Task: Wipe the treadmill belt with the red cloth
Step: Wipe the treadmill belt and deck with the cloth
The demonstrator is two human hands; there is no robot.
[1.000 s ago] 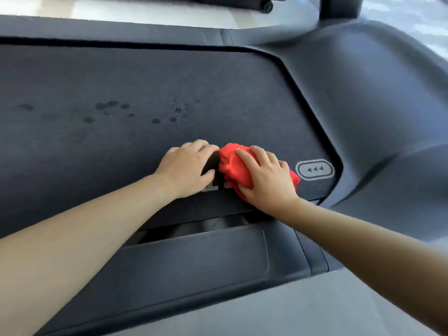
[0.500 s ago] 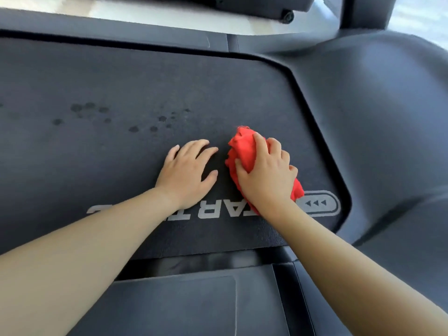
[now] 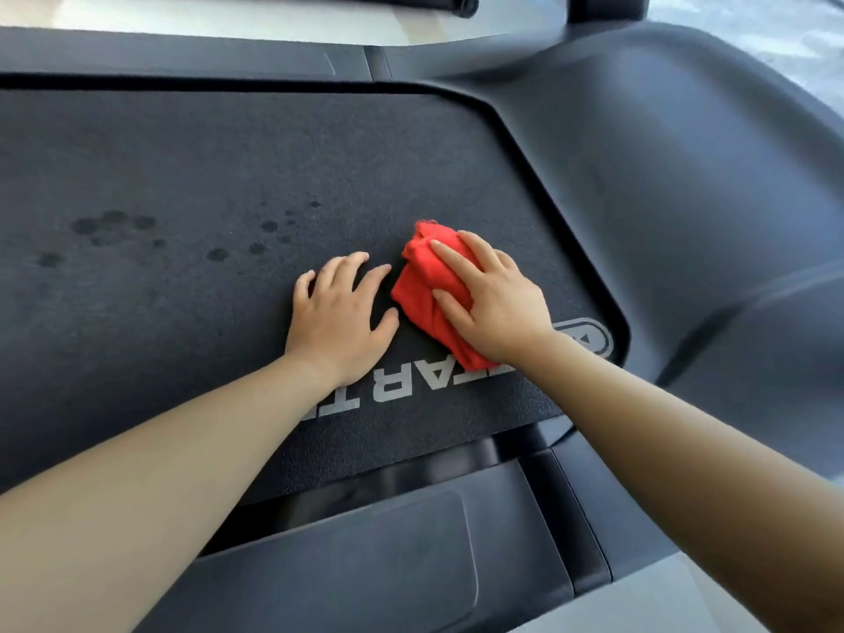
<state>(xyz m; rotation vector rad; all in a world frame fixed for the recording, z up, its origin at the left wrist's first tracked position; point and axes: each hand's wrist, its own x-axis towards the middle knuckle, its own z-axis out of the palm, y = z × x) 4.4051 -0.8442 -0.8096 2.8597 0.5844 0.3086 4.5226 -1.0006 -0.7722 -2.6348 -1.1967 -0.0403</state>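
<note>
R hand on red cloth, belt lettering partly hidden

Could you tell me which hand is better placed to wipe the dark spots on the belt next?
Right. The right hand already presses the red cloth onto the belt; the left hand lies flat and empty, between cloth and spots.

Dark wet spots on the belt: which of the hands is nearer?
Left. The left hand lies flat on the belt just right of the dark spots; the right hand, pressing the red cloth, is farther right.
</note>
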